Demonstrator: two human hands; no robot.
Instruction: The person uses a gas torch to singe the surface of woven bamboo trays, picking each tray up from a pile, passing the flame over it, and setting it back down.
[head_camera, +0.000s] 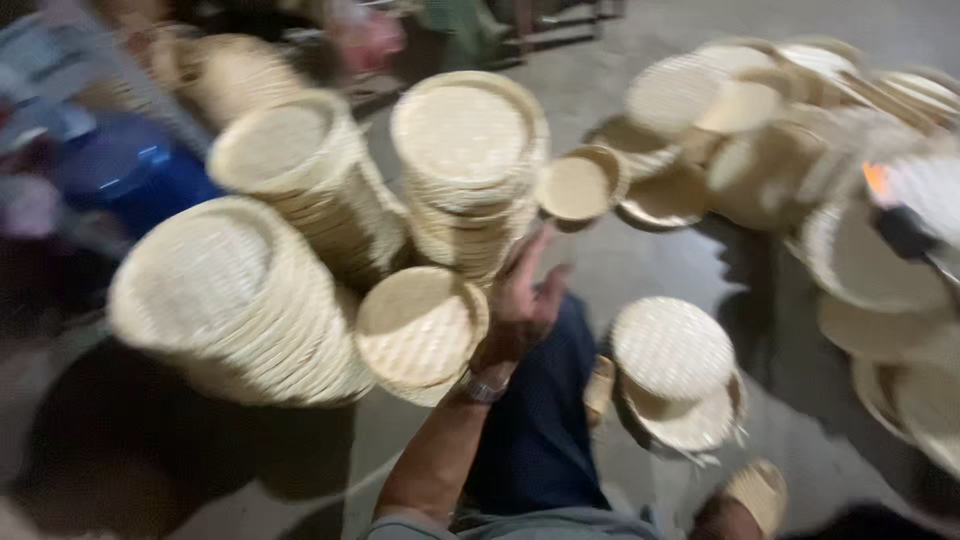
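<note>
The view is blurred by motion. My left hand (520, 305), a watch on its wrist, reaches forward with fingers spread and the thumb apart. Its fingertips touch the foot of a tall stack of round woven bamboo trays (468, 160). A low stack of the same trays (420, 330) lies just left of the hand. Only a small part of my right hand (722, 515) shows at the bottom edge, against a small woven tray (760, 490); its grip is hidden. My leg in dark blue trousers (540, 430) lies below the left hand.
More leaning tray stacks stand at the left (235, 300) and behind (295, 165). Two trays (675, 365) lie right of my leg. A loose heap of trays (800, 130) fills the right, with a small orange flame (876, 180) on a dark tool. Grey concrete floor (640, 265) lies between.
</note>
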